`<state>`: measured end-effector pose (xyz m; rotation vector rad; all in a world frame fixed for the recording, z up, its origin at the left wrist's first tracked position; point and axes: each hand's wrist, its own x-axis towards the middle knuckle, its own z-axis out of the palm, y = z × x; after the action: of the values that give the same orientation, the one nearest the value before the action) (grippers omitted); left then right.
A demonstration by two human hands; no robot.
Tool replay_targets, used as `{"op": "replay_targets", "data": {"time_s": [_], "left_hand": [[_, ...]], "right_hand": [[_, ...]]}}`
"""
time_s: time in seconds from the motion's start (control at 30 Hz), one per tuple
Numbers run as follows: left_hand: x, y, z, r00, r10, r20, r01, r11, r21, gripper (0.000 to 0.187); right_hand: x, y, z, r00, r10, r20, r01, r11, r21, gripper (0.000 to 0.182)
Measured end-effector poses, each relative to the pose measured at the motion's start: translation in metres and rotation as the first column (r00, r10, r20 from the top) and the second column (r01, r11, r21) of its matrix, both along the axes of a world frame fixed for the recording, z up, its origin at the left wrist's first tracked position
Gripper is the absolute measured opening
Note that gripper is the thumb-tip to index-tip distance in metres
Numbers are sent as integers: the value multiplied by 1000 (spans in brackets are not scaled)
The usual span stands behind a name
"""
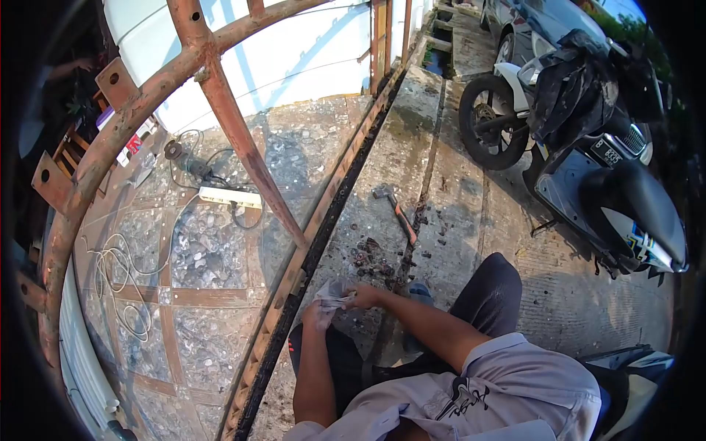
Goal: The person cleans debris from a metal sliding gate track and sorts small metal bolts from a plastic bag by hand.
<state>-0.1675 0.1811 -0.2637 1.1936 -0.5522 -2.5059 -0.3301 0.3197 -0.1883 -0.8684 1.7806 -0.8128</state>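
A crumpled piece of thin clear plastic [335, 289] is between my two hands, over the strip of ground beside the metal rail. My left hand [318, 315] is at its lower left, with plastic around its fingers, so their exact shape is hard to make out. On the right side, my right hand [362, 297] is closed, pinching the plastic's edge. Whether the plastic is a bag or a glove cannot be told. A hammer [398, 217] with an orange and black handle lies on the concrete ahead of my hands, near scattered dark reddish debris [370, 255].
A rusty metal frame [243, 147] rises at the left above the tiled floor. There lie a power strip [229, 197], an angle grinder [184, 160] and a coiled pale cable [121, 272]. A long rail [323, 213] runs alongside. Right: a parked motorbike [588, 169] and a car [526, 29].
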Motion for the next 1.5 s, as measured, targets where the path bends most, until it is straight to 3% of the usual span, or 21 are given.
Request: {"op": "replay_targets", "data": {"time_s": [0.07, 0.13, 0.2, 0.27, 0.37, 0.5, 0.57, 0.6, 0.63, 0.67, 0.7, 0.73, 0.77, 0.83, 0.93, 1.03, 1.1, 1.13, 1.2, 1.37, 1.5], "left_hand": [[-2, 2, -24, 998, -51, 39, 52, 999, -15, 28], [1, 7, -31, 993, -107, 47, 106, 994, 24, 31], [5, 15, -9, 979, -177, 102, 179, 984, -5, 32], [4, 19, 0, 974, -223, 37, 224, 974, -14, 32], [7, 6, 6, 954, -294, -58, 291, 955, -54, 31], [-2, -2, -2, 975, -211, -71, 214, 976, 44, 29], [1, -3, -1, 965, -254, -60, 258, 964, 70, 27], [2, -2, 9, 963, -261, -67, 265, 962, 61, 26], [5, 0, 26, 961, -267, -76, 270, 962, 36, 25], [7, 1, 23, 968, -234, -87, 238, 971, 30, 25], [17, -5, -15, 938, -283, -201, 289, 957, 1, 27], [15, 2, 24, 946, -270, -177, 272, 962, -14, 27], [14, 4, 25, 963, -235, -130, 230, 972, -57, 36], [11, 9, 36, 982, -161, -104, 161, 987, -8, 31], [12, 13, 46, 989, -114, -96, 116, 993, 10, 26], [20, 5, 37, 980, -193, -48, 191, 980, -49, 24], [14, 8, 70, 980, -198, 35, 200, 973, -118, 22], [16, 10, 73, 978, -207, 32, 209, 970, -121, 22], [23, 9, 70, 976, -219, 11, 219, 970, -102, 21], [31, -2, 32, 982, -180, -54, 179, 983, -24, 21], [18, 0, 49, 986, -159, -48, 156, 986, -52, 23]], "right_hand": [[-5, -12, -41, 946, 105, -307, -109, 994, 5, 33], [-7, -15, -20, 1000, -10, 1, 9, 992, 127, 36], [-17, -20, -47, 915, -255, 311, 216, 964, 157, 36], [-15, -28, -46, 721, -493, 488, 463, 866, 190, 32], [-23, -39, -76, 363, -608, 706, 625, 721, 299, 25], [-40, -32, -116, 454, -475, 754, 549, 816, 183, 34], [-51, -29, -147, 833, -462, 304, 432, 887, 164, 45], [-45, -22, -97, 807, -436, 399, 417, 898, 138, 51], [-49, -20, -85, 843, -414, 342, 402, 909, 109, 30], [-53, -17, -65, 868, -414, 276, 413, 909, 64, 28], [-57, -17, -54, 691, -545, 475, 543, 825, 157, 25], [-66, -16, -60, 687, -594, 419, 604, 787, 125, 25], [-80, -16, -83, 748, -638, 184, 629, 770, 110, 34], [-104, -17, -100, 892, -377, -251, 401, 915, 51, 48], [-101, -30, -85, 842, -212, -496, 238, 971, -10, 69], [-89, -55, -54, 782, -93, -616, 224, 965, 138, 83], [-82, -65, -58, 742, -6, -671, 213, 950, 227, 86], [-80, -66, -59, 786, -78, -614, 246, 949, 195, 74], [-73, -60, -79, 746, -133, -652, 205, 978, 35, 52], [-61, -41, -104, 746, -168, -645, 157, 985, -75, 31], [-78, -42, -107, 782, -272, -561, 221, 962, -159, 27]]}}
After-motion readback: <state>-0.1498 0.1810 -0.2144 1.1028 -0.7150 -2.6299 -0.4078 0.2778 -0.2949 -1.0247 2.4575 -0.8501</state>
